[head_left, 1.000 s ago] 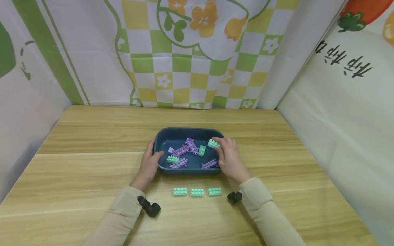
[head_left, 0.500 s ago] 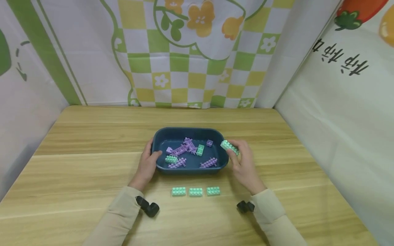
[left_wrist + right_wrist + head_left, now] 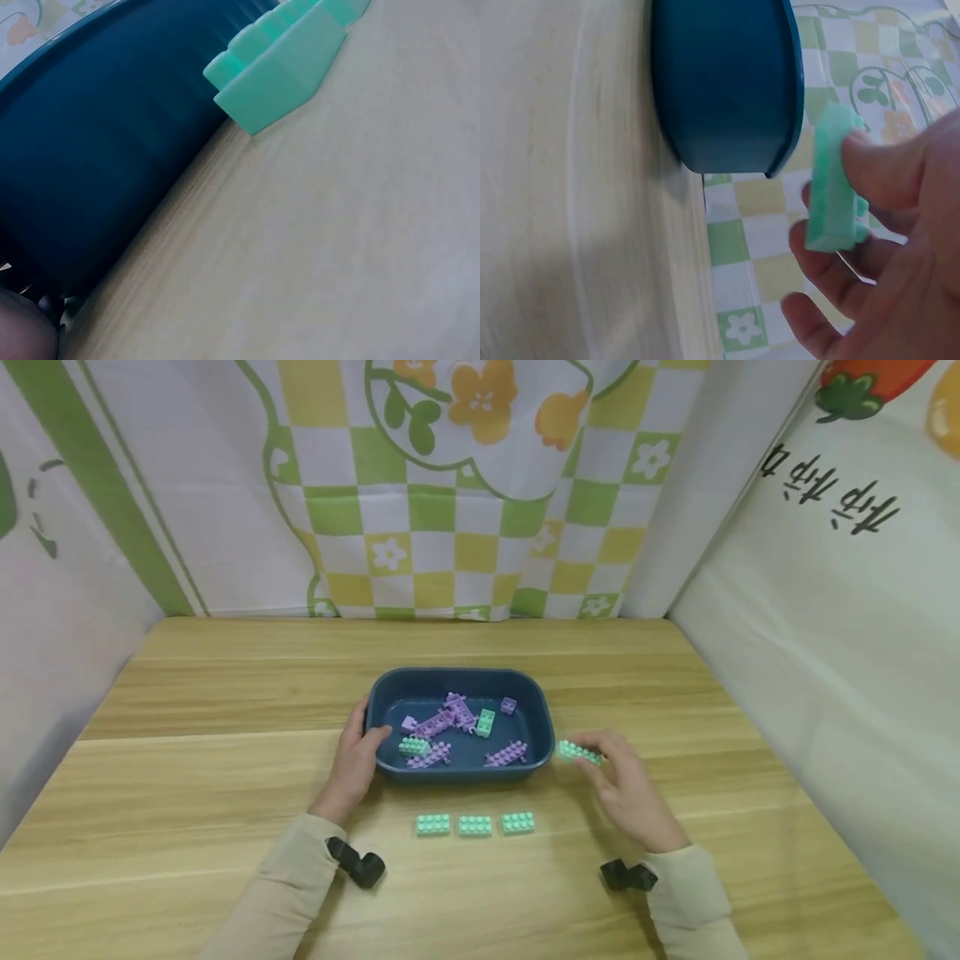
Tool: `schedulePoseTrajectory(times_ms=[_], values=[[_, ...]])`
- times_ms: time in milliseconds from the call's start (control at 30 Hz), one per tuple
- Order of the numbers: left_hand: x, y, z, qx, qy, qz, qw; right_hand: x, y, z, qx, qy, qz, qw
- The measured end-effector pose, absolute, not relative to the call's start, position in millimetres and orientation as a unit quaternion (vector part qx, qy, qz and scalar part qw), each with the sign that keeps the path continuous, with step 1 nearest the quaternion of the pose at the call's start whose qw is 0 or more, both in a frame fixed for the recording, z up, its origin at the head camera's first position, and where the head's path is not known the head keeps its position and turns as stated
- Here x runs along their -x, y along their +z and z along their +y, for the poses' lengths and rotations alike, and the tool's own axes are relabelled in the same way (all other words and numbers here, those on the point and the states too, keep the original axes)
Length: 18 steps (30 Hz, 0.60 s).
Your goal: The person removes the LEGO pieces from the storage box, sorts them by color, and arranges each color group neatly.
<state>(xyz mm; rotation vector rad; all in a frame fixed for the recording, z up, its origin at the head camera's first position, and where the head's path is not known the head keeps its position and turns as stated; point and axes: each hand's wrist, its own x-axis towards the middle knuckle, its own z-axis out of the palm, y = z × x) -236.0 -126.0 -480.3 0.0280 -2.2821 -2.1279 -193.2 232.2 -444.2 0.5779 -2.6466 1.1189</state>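
A dark blue plastic tray (image 3: 460, 772) stands on the table with several purple building blocks (image 3: 507, 754) and two mint-green ones, such as the upright-looking green block (image 3: 485, 722), inside. My left hand (image 3: 355, 764) grips the tray's left end, its thumb over the rim and the fingers outside. Just right of the tray, my right hand (image 3: 626, 789) pinches a long mint-green building block (image 3: 832, 184) between thumb and fingers. In the right wrist view this block is held apart from the tray's wall (image 3: 727, 82).
In front of the tray lies a row of three mint-green blocks (image 3: 475, 826), studs up. The wooden table (image 3: 225, 693) meets a checked curtain (image 3: 472, 552) at the back and a pale cloth wall (image 3: 840, 652) on the right.
My right hand has lifted the green block out over the tray's right rim, then moved right and nearer to me. A small purple block is uncovered in the tray. The left hand stays put.
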Motion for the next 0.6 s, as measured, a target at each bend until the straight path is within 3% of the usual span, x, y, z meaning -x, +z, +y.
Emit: schedulePoseTrajectory(times_ms=[233,600], values=[[236.6,-478.4,-126.4,0.001,-0.679,-0.734,0.016,189.3,-443.3,240.9,-0.208,0.389,-0.897,0.024],[237.9,-481.6,-126.0,0.006,-0.679,-0.734,0.016,184.8,-444.2,236.8,-0.227,0.362,-0.903,-0.046]])
